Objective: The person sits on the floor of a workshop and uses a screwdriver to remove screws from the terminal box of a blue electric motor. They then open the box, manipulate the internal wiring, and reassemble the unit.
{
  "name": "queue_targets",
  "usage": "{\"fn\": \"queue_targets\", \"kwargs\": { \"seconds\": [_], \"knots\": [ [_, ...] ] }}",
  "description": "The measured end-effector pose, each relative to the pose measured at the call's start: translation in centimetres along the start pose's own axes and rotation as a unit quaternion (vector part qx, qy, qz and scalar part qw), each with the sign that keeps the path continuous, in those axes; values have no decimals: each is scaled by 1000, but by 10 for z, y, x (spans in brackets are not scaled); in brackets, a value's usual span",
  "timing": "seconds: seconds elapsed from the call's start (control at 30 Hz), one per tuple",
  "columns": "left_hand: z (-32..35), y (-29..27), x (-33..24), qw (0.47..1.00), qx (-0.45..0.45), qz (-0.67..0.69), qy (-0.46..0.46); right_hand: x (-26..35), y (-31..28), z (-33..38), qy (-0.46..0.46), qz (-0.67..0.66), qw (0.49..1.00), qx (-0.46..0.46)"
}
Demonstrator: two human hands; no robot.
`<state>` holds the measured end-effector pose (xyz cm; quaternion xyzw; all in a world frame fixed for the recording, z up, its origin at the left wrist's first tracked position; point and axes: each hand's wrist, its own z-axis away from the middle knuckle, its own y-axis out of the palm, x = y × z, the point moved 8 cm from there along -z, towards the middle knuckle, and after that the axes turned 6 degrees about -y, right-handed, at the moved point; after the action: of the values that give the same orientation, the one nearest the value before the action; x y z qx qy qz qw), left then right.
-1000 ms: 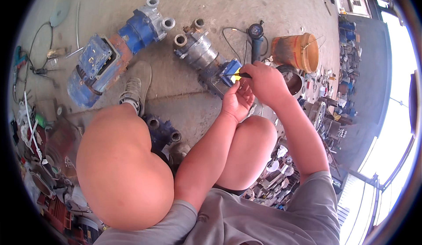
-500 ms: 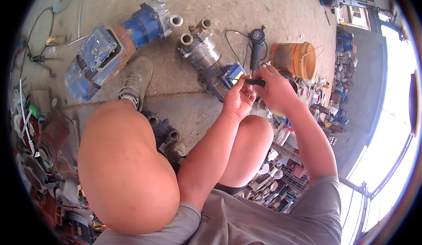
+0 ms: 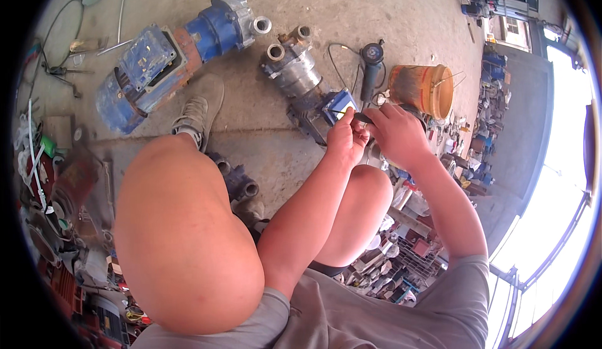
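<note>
A screwdriver (image 3: 362, 118) with a black handle points left toward the blue terminal box (image 3: 337, 106) of a small pump with a bare metal body (image 3: 296, 73). My right hand (image 3: 400, 136) closes over the handle from the right. With its fingers pinched by the front of the screwdriver, my left hand (image 3: 346, 137) stays close to the box's near edge. A yellowish label patch shows on the box. Whether the tip touches a screw is too small to tell.
A larger blue motor pump (image 3: 166, 64) lies left of the small one. An angle grinder (image 3: 370, 70) with its cord and an orange bucket (image 3: 420, 89) stand beyond my hands. Another pump part (image 3: 238, 183) sits between my legs. Clutter piles up along both sides.
My right hand has rolled over the screwdriver handle and covers more of it. My left fingers have turned a little. The whole view has shifted slightly.
</note>
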<state>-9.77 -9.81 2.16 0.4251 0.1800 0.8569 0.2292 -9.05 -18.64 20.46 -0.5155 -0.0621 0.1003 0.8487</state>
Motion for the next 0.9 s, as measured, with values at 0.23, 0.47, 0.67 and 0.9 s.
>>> {"fn": "queue_targets", "kwargs": {
  "seconds": [0.23, 0.47, 0.67, 0.9],
  "knots": [
    [23, 9, 7, 996, 66, -62, -23, -45, 46, 9, 224, -162, 940, 202],
    [5, -6, 8, 994, 106, -21, -36, -9, 21, -3, -39, 108, 978, 173],
    [16, 1, 14, 994, 97, -37, -44, -58, 73, 14, 175, -138, 938, 266],
    [-3, -4, 6, 995, 90, -30, -24, -17, 36, -9, -21, 67, 978, 195]
  ]
}}
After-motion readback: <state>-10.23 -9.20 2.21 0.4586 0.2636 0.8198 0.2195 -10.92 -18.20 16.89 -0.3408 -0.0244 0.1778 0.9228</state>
